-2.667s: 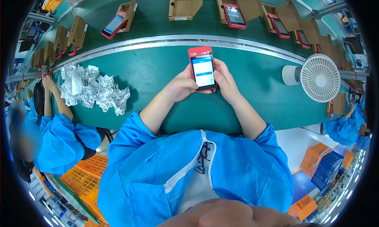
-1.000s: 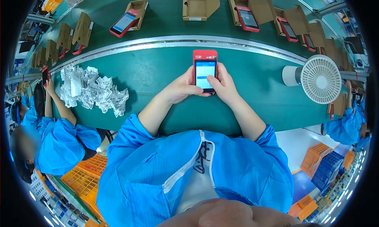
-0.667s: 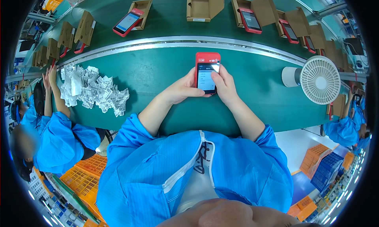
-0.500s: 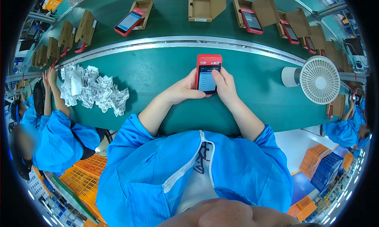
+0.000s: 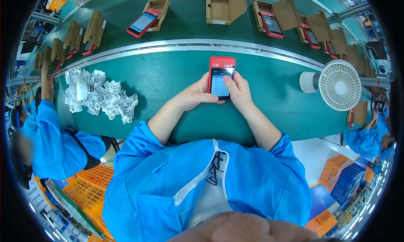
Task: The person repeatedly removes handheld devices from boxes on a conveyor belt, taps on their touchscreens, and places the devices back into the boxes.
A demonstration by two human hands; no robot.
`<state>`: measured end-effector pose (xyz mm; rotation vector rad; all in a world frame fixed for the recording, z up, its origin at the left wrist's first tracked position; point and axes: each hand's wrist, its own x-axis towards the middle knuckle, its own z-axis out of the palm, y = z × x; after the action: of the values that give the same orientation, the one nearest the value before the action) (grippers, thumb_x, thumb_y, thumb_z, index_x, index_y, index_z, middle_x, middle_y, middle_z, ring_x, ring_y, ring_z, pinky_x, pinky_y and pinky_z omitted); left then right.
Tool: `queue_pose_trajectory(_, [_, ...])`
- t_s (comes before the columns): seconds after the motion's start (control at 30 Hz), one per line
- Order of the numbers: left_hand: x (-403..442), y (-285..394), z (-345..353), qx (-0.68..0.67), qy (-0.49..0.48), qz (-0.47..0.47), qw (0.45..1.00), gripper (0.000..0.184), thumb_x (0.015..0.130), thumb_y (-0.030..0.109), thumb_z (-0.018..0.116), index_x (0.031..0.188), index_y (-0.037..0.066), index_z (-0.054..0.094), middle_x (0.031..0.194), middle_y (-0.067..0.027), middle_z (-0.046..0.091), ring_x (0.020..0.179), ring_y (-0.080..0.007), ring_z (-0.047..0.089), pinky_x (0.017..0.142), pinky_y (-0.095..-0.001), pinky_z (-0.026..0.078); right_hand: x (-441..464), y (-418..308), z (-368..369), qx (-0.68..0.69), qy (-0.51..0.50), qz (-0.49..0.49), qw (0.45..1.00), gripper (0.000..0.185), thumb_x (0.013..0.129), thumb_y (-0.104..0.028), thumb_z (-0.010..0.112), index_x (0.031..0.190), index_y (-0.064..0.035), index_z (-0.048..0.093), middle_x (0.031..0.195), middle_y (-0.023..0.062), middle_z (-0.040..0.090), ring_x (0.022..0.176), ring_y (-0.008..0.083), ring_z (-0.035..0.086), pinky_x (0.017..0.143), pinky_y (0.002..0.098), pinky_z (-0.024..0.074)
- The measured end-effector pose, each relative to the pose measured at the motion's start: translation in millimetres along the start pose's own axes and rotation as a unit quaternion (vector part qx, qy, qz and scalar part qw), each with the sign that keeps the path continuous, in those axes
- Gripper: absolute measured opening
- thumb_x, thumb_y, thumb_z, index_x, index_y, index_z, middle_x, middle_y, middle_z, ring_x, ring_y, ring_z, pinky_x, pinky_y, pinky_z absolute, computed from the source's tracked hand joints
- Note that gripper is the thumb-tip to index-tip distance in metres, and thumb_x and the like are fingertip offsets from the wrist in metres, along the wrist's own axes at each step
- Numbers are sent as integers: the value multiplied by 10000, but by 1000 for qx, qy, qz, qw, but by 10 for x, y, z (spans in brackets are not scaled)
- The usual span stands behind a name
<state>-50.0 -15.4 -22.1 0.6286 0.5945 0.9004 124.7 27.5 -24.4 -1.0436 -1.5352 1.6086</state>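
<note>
A red handheld device (image 5: 221,83) with a lit screen is held upright between both hands above the green table. My left hand (image 5: 196,93) wraps its left side, the thumb lying along the lower edge of the screen. My right hand (image 5: 240,90) grips the right side, and its thumb rests on the upper right of the screen. The screen shows a list under a dark top bar. Fingers behind the device are hidden.
A heap of printed paper slips (image 5: 99,94) lies left on the green table (image 5: 168,69); a white fan (image 5: 340,85) stands right. Beyond the metal rail (image 5: 189,43), open cardboard boxes (image 5: 219,15) and red devices (image 5: 143,23) line the belt. Co-workers (image 5: 54,137) sit at both sides.
The screen has gone from a white and blue page to a list. Boxes on the belt have shifted right. The left co-worker has stopped holding a device up and reaches toward the belt.
</note>
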Motion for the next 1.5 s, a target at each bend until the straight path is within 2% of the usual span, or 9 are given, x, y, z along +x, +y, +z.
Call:
queue_pose_trajectory(0.27, [2,61,51,-57,8,55,997,855,781,162,648,1459,137,128,1400,-120,351,1259,-292,435,1008,-477,416,-45,-62,9,55,-3,-28,998,528,908,-255,567,1303,31,363,1215,170,509,1048,218,569,872,321,480])
queue_pose_trajectory(0.4, [6,77,17,-128,-4,134,983,778,833,236,566,1467,166,120,1416,-109,343,1284,-293,401,1051,-469,355,-60,-152,177,-327,33,-171,929,777,777,-243,692,1346,52,254,1295,263,364,1143,372,490,928,402,454])
queue_pose_trajectory(0.6, [-7,149,32,-140,3,153,978,890,797,378,582,1492,189,58,1480,-137,249,1345,-288,310,1083,-486,272,314,-385,273,-271,79,-88,955,710,756,-222,703,1293,77,347,1217,265,438,1123,387,499,881,413,466])
queue_pose_trajectory(0.73, [-17,108,4,-113,-21,137,984,802,840,392,539,1492,181,122,1491,-158,243,1361,-300,282,1077,-497,261,1013,-467,92,-233,214,-47,948,619,754,-315,697,1132,126,483,1020,269,595,913,373,621,778,390,494])
queue_pose_trajectory(1.03, [-32,112,-87,-162,42,80,983,480,927,175,478,1361,44,320,1262,-142,495,1145,-254,521,905,-397,470,1204,-828,176,-557,260,65,786,772,795,-594,607,1105,94,446,935,247,636,846,393,649,722,448,520])
queue_pose_trajectory(1.13, [-13,76,-172,-141,42,70,987,438,929,162,479,1325,26,349,1254,-137,498,1129,-241,532,903,-401,473,1132,-956,520,-475,132,-27,870,817,819,-632,551,1197,74,394,953,226,652,786,373,657,709,442,521])
queue_pose_trajectory(1.2, [20,-15,-212,-152,61,66,984,364,938,144,463,1273,9,417,1229,-142,535,1113,-245,552,922,-413,463,1229,-1105,899,-191,-190,180,946,761,866,-569,547,1250,54,338,902,182,654,803,305,664,685,370,528])
queue_pose_trajectory(1.27, [42,-9,-180,-172,79,64,980,321,950,149,454,1234,1,465,1211,-143,559,1099,-245,567,931,-418,460,1423,-737,1311,188,-280,303,891,598,930,-431,529,1238,53,361,933,176,623,868,277,647,700,329,531])
queue_pose_trajectory(1.5, [-29,110,-190,-272,94,83,954,355,997,257,396,1229,2,482,1220,-138,561,1109,-253,564,940,-405,468,1945,-341,1849,437,-64,231,867,296,989,-145,403,1192,70,384,1026,226,556,897,304,616,752,379,547])
